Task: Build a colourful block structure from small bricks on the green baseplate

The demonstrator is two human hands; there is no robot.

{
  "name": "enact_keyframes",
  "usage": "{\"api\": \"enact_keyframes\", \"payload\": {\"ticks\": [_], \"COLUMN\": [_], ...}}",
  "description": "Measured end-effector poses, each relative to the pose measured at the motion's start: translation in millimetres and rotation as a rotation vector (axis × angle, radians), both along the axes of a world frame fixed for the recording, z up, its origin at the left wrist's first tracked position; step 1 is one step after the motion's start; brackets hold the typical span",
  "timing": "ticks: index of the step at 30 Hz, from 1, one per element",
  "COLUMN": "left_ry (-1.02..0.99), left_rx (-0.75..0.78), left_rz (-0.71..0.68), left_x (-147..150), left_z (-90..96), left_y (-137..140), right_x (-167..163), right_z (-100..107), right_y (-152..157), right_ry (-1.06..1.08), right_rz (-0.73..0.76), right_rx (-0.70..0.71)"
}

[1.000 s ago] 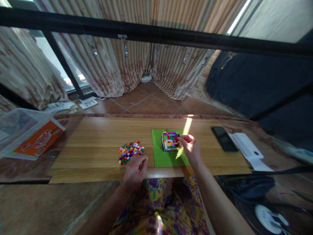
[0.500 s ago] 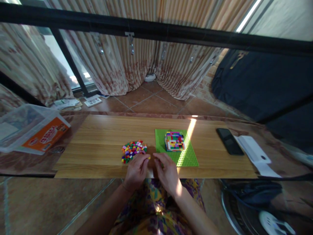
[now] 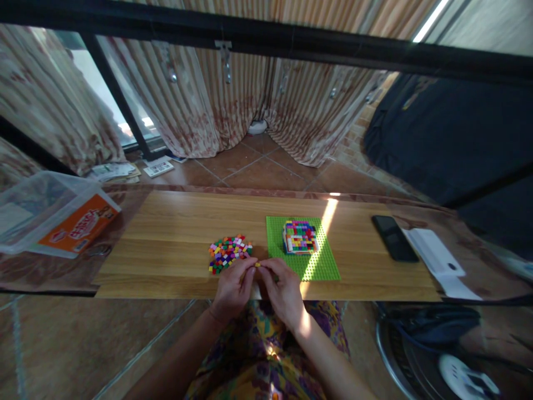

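Between the fingertips of both hands is a small yellow toy brick [image 3: 257, 265], just above the front edge of the board. My left hand [image 3: 235, 282] pinches it from the left, thumb and forefinger closed. From the right, my right hand [image 3: 283, 286] has its thumb and fingertips closed on the same brick. Beyond my left hand lies a pile of small coloured bricks [image 3: 228, 251]. To the upper right of my right hand, a multicoloured brick block [image 3: 300, 238] stands on a green studded baseplate [image 3: 328, 264].
A wooden board [image 3: 175, 233] forms the work surface. At far left sits a clear plastic box [image 3: 62, 189] with an orange label. A black phone [image 3: 394, 239] and a white box [image 3: 435, 253] lie at the right. A dark metal bar [image 3: 266, 33] crosses above.
My hands have come together; the right fingertips now meet the yellow brick that my left hand was holding. The view has shifted slightly.
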State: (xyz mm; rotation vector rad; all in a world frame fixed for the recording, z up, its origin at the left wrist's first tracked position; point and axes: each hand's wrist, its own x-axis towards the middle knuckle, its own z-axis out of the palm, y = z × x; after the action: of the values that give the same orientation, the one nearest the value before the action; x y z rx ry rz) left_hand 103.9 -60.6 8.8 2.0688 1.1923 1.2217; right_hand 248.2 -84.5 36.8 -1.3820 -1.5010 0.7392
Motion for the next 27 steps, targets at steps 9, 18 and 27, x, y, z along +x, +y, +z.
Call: {"api": "enact_keyframes", "payload": {"ticks": [9,18,27], "left_ry": [-0.018,0.015,0.042], "left_rx": [-0.009,-0.002,0.022], "left_rz": [-0.025,-0.028,-0.020], "left_x": [2,2,2], "left_z": [5.2,4.6,5.5], "left_y": [0,1,1], "right_x": [65,111,119], "right_z": [11,7,11], "right_y": [16,37,47], "right_ry": [0.041,-0.214,-0.191], "right_rz": [-0.458,-0.538,-0.444], "right_rx": [0.103,-0.046,-0.115]}}
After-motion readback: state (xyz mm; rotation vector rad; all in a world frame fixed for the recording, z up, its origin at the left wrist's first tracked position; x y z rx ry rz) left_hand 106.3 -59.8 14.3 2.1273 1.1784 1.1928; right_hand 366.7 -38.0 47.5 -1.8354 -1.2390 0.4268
